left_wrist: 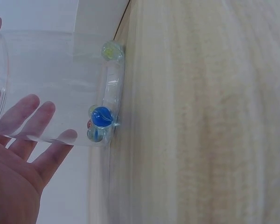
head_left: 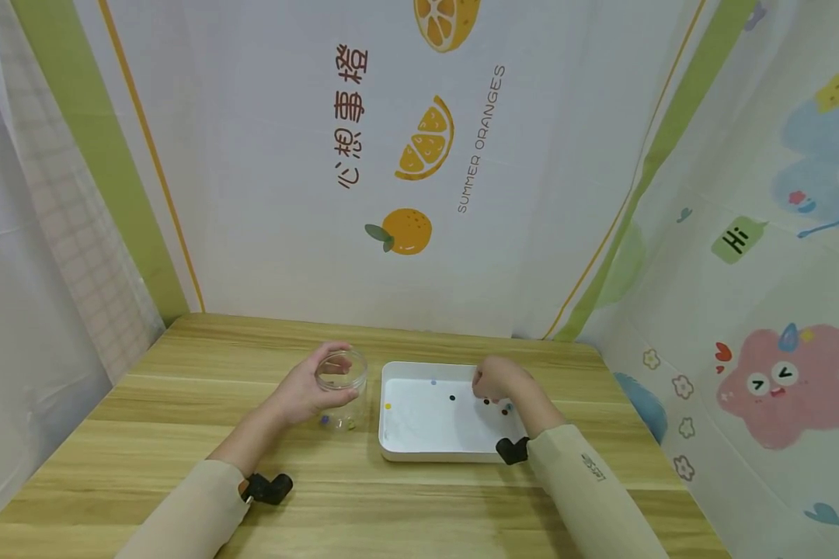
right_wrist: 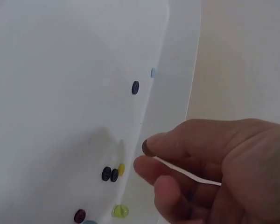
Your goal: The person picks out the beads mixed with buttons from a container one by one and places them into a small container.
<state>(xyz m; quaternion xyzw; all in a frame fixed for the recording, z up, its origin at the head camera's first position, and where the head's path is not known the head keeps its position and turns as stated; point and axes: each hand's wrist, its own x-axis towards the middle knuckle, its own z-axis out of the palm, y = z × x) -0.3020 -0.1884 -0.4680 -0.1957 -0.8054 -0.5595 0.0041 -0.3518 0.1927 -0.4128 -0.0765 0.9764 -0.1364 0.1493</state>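
My left hand (head_left: 315,392) grips a clear jar (head_left: 353,404) near its rim, left of a white tray (head_left: 433,423). Several glass marbles lie at the jar's bottom, among them a blue marble (left_wrist: 102,116) and a yellow-green marble (left_wrist: 113,50). Over the tray's right rear part, my right hand (head_left: 499,380) has curled fingers. In the right wrist view, a small dark brown disc (right_wrist: 147,148), like a button, shows at the tips of its thumb and forefinger, partly hidden by a finger. Below lie dark buttons (right_wrist: 106,173), a yellow button (right_wrist: 122,169) and a yellow-green marble (right_wrist: 121,211).
Elsewhere in the tray are a dark button (right_wrist: 136,87), a light blue button (right_wrist: 153,73), a maroon button (right_wrist: 80,216) and a yellow piece (head_left: 388,406) by the left wall. The tray stands on a wooden table (head_left: 363,512), with a printed curtain (head_left: 273,233) behind.
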